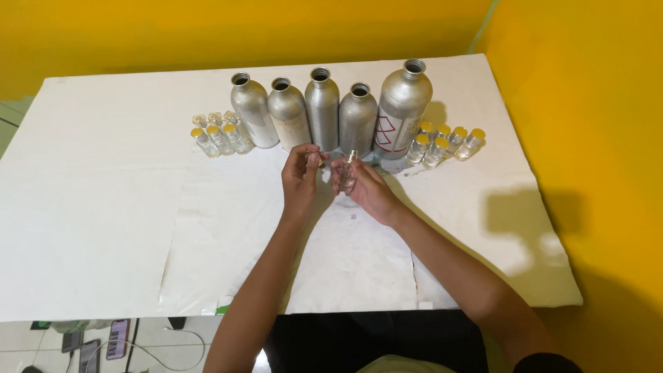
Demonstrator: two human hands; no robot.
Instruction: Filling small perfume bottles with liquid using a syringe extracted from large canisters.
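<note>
at frame centre the right hand (366,190) pinches an uncapped clear vial (347,176) while the left hand (300,176) curls its fingers round something small, seemingly a cap; capped vials (442,144) sit upper right, more vials (217,135) upper left by five bottles (324,114), so work looks midway.

Five aluminium bottles (324,114) stand on white table (103,207), yellow-capped vials (442,145) beside.
</note>
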